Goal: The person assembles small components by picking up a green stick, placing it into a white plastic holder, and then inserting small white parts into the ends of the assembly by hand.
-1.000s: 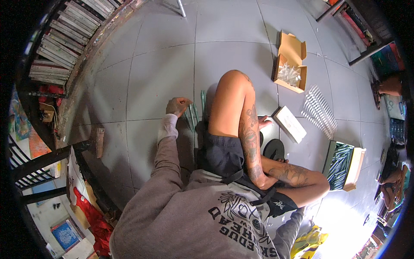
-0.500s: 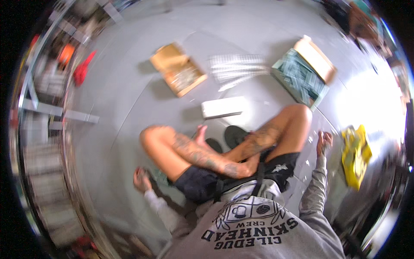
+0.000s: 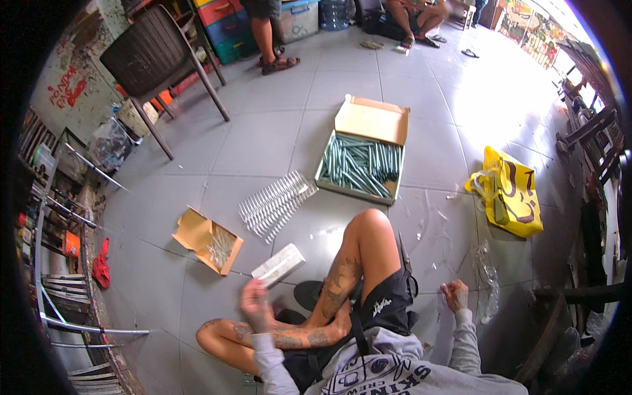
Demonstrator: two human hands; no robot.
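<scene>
I sit on the grey tiled floor with my bare tattooed legs [image 3: 342,289] folded in front of me. My left hand [image 3: 254,305] is raised and blurred, just below a small white oblong box [image 3: 278,264] on the floor; whether it touches the box is unclear. Resting on the tiles to my right, my right hand [image 3: 455,295] has its fingers curled, next to crumpled clear plastic wrap [image 3: 486,280]. Scissors [image 3: 404,255] lie along my right knee. Ahead stands an open cardboard box of teal tubes [image 3: 359,166].
A row of clear spiky strips [image 3: 273,205] and a small open brown box [image 3: 205,239] lie at front left. A yellow bag [image 3: 510,192] sits right. A dark chair [image 3: 158,59], metal racks [image 3: 59,276], a red cloth [image 3: 101,266] and other people's legs [image 3: 266,33] are around.
The view has swung round strongly between frames. My left hand has left the floor beside me and risen toward the white box. My right hand stays low on the tiles.
</scene>
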